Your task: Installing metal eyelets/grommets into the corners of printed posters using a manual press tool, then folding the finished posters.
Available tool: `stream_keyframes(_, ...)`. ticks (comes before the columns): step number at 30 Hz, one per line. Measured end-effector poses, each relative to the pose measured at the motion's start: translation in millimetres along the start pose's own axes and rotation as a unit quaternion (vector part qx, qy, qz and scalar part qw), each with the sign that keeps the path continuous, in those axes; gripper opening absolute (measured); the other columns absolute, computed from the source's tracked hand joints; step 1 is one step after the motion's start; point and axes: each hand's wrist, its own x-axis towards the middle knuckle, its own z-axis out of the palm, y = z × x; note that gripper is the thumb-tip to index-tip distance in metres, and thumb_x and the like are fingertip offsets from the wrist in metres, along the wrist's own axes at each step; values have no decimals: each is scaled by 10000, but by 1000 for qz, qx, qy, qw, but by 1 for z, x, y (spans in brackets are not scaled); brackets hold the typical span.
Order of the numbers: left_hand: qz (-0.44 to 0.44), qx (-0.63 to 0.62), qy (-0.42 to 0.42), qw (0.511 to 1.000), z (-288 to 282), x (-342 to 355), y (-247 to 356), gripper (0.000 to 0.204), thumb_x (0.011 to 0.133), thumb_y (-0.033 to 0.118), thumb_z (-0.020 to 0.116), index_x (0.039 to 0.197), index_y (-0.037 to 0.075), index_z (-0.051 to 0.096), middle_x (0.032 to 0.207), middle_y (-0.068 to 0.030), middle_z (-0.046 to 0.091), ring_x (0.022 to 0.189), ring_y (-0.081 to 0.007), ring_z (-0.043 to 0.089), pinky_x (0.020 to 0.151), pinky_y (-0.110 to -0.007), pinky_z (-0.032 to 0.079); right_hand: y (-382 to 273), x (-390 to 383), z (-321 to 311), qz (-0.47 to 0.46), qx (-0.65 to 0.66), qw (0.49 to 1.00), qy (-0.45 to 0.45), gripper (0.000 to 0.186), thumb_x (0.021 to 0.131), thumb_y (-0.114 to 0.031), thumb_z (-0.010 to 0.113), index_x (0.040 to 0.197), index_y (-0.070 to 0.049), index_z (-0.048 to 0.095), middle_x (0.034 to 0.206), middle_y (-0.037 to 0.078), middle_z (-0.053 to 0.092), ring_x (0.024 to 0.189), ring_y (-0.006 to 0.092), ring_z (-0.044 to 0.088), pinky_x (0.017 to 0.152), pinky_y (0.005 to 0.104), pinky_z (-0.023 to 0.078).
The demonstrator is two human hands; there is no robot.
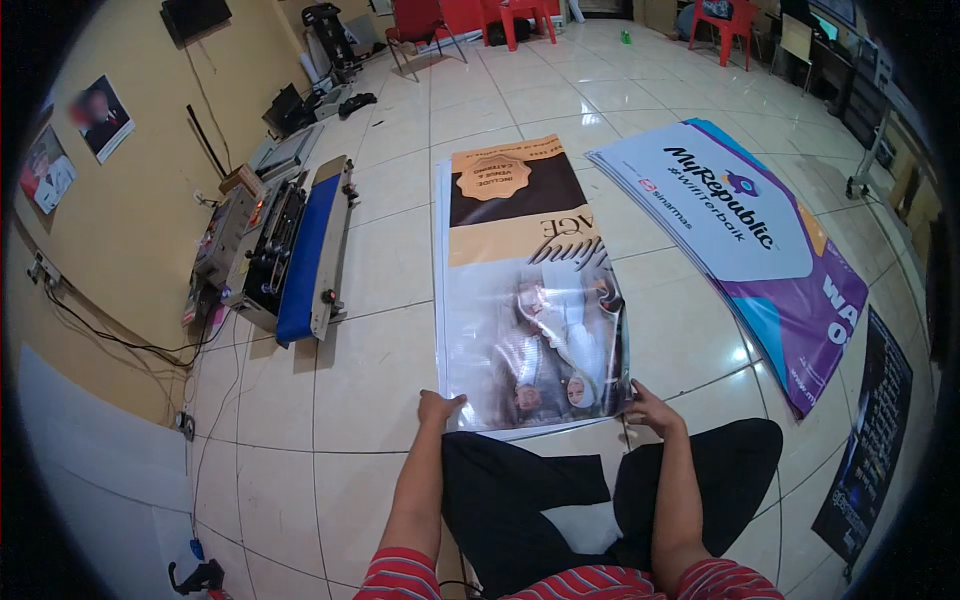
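A long printed banner (530, 340) lies flat on the floor before my crossed legs, its print upside down to me. It shows a couple's photo below brown and tan panels, and a white edge of sheet shows under its left side. At its near left corner, my left hand (438, 408) is closed on the edge, thumb on top. My right hand (652, 412) pinches the near right edge; its fingertips are partly hidden. Beyond that hand lies a stack of white, purple and blue banners (740, 225), spread at an angle.
To the left stands a machine with a blue conveyor belt (312, 260), cables trailing by the wall. A dark banner (868, 440) lies at the far right. Red chairs (525, 20) stand at the back, and a wheeled stand (868, 170) is at the right.
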Motion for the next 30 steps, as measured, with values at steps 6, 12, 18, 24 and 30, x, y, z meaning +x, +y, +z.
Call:
stream_keyframes(6,64,65,-69,993,16,30,-31,617,586,488,766,866,-46,634,968,-210,635,931,-320,619,797,-387,499,24,46,-25,56,-100,983,147,520,752,-152,695,1187,60,504,947,125,624,708,174,584,626,303,473)
stream_keyframes(12,41,-1,-90,995,9,-3,-8,718,549,559,765,773,-107,615,782,-220,649,706,-290,658,656,-358,530,65,44,-45,5,94,976,197,143,796,-104,659,836,29,628,678,38,590,573,132,515,518,289,411)
stream_keyframes(18,35,-10,-117,992,24,30,-55,756,609,590,719,791,-136,611,738,-225,641,635,-306,649,559,-358,518,36,40,-21,7,-65,973,223,206,783,-173,674,782,30,637,659,44,588,559,136,511,515,298,408)
stream_keyframes(24,93,-230,-186,951,25,26,-54,483,667,364,773,806,-77,634,688,-145,609,553,-208,582,464,-360,454,52,35,-22,-14,-82,962,260,219,779,-158,662,857,47,650,692,65,617,615,133,541,569,281,433)
stream_keyframes(30,3,-194,-176,965,9,5,-28,367,673,225,791,825,-66,628,652,-110,582,462,-168,492,397,-333,371,47,34,-31,-8,-34,961,273,214,781,-147,657,875,45,649,739,60,635,637,137,556,593,273,446)
